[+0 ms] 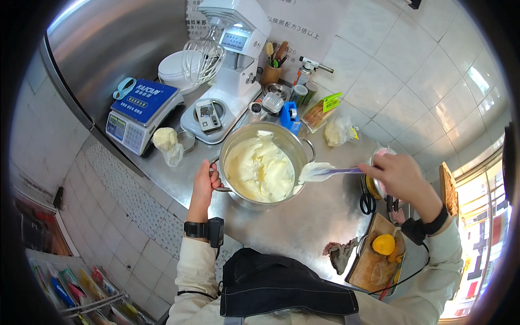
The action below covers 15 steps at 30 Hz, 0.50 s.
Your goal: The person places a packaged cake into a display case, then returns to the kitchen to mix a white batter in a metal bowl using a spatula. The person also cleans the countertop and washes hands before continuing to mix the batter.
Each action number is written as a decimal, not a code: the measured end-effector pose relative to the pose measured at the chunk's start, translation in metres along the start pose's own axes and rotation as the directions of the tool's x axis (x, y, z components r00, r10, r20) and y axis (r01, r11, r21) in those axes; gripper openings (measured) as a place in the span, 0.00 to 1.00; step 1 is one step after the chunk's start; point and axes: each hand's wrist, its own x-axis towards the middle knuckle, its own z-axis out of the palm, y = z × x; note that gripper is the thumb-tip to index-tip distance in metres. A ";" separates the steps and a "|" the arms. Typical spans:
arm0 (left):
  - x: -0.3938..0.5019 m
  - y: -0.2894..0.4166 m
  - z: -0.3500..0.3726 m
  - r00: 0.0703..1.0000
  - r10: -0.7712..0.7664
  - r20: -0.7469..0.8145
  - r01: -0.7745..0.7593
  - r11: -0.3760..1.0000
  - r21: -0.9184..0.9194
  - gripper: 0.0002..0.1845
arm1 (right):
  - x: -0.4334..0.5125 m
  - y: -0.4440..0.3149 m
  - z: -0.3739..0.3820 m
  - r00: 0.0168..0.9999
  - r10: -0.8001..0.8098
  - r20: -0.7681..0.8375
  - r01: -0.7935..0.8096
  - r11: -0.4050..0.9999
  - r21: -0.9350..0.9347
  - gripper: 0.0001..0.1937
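A two-handled steel pot [298, 151] stands on the metal worktop. Inside it lies a thick, pale yellow creamy mass [264, 168], heaped unevenly with a lighter lump at the far side. My left hand [206, 178] is closed around the pot's left handle. In my right hand [392, 176] is the purple handle of a spatula [345, 171]. Its white blade, smeared with cream, is at the pot's right rim; whether it touches the rim I cannot tell. The pot's other handle [312, 150] is free at the upper right.
Behind the pot stands a white stand mixer [239, 77] with a wire whisk [205, 57] and a phone [208, 115] on its base. A digital scale [142, 109] is at left. Scissors [367, 202], a cutting board [361, 272] with yellow fruit [383, 244] and a cloth [342, 256] lie at right.
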 end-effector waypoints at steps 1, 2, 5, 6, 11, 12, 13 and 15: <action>0.000 -0.001 0.000 1.000 0.006 0.000 -0.006 1.000 -0.001 0.20 | -0.002 0.004 -0.011 1.000 0.004 0.008 -0.003 0.999 -0.048 0.20; 0.000 -0.002 0.000 1.000 0.012 -0.002 -0.012 1.000 -0.002 0.20 | -0.002 0.010 -0.021 1.000 0.019 0.002 -0.019 0.999 -0.049 0.17; 0.000 -0.001 0.002 1.000 -0.002 -0.012 0.002 1.000 -0.016 0.19 | 0.003 0.022 -0.028 0.997 0.077 -0.022 -0.075 0.994 0.082 0.11; 0.000 0.000 0.000 1.000 -0.001 -0.012 0.000 1.000 -0.026 0.19 | 0.013 0.020 -0.019 0.995 0.093 -0.046 -0.082 0.975 0.208 0.10; 0.003 0.000 0.004 1.000 -0.011 -0.022 0.011 1.000 -0.016 0.20 | 0.058 0.009 0.059 0.835 0.097 0.542 -0.548 0.246 0.800 0.11; 0.006 -0.001 0.007 1.000 -0.002 -0.003 0.002 1.000 -0.014 0.20 | 0.059 0.016 0.080 0.788 0.038 0.614 -0.611 0.157 0.776 0.11; 0.005 -0.002 0.005 1.000 0.004 -0.004 -0.004 1.000 -0.014 0.19 | 0.060 0.021 0.092 0.737 -0.045 0.674 -0.670 0.075 0.738 0.12; 0.004 -0.001 0.004 1.000 0.009 -0.010 -0.009 1.000 -0.019 0.19 | 0.057 0.034 0.097 0.646 -0.071 0.760 -0.753 0.109 0.649 0.12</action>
